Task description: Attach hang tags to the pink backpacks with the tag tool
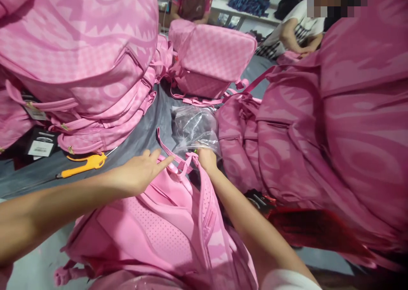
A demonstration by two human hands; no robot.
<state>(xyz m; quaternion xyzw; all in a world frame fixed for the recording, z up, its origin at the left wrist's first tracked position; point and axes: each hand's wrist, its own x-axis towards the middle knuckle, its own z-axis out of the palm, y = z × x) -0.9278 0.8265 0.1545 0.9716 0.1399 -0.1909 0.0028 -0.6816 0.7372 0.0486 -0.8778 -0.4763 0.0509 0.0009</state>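
Note:
A pink backpack [159, 222] lies in front of me with its padded, dotted back panel facing up. My left hand [143, 171] rests at its top edge, fingers stretched out over the pink handle and beside a thin pink strap [165, 145]. Just beyond the backpack is a clear plastic bag [196, 126] with dark contents that I cannot make out. My right hand [205, 158] reaches to the mouth of this bag, next to a knotted pink strap end. Its fingers are hidden, with a small green spot showing near them.
Stacked pink backpacks rise at the left [79, 60] and right [287, 141]. Another checked pink backpack [216, 56] stands beyond the bag. A yellow air blow gun [84, 164] lies on the grey table cover [140, 130] at left. Two people are across the table.

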